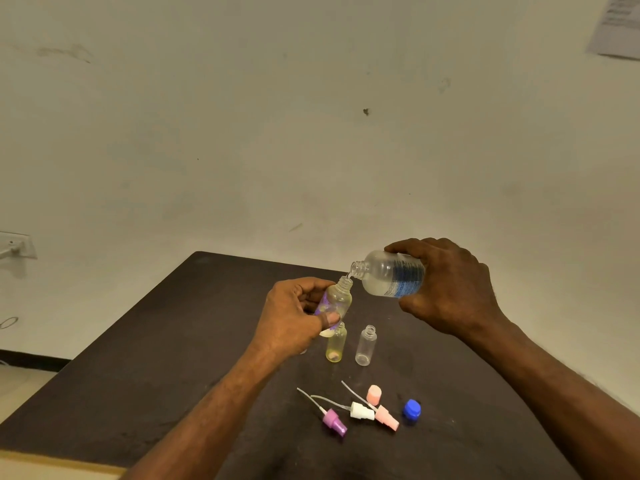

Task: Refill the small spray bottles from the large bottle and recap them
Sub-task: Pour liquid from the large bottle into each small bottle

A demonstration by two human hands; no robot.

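My right hand point(450, 285) grips the large clear bottle point(388, 277) with a blue label, tipped on its side, its open mouth touching the neck of a small bottle point(337, 299). That small bottle has a purple print and is held tilted above the table by my left hand point(294, 313). Liquid runs from the large mouth into it. Two more small bottles stand uncapped on the dark table point(138, 358): a yellowish one point(336, 346) and a clear one point(365, 346).
Near the front lie three spray heads with tubes: purple point(334, 422), white point(362, 411) and pink point(387, 417). A pink cover cap point(374, 394) and a blue screw cap point(411, 409) sit beside them. A pale wall rises behind the table.
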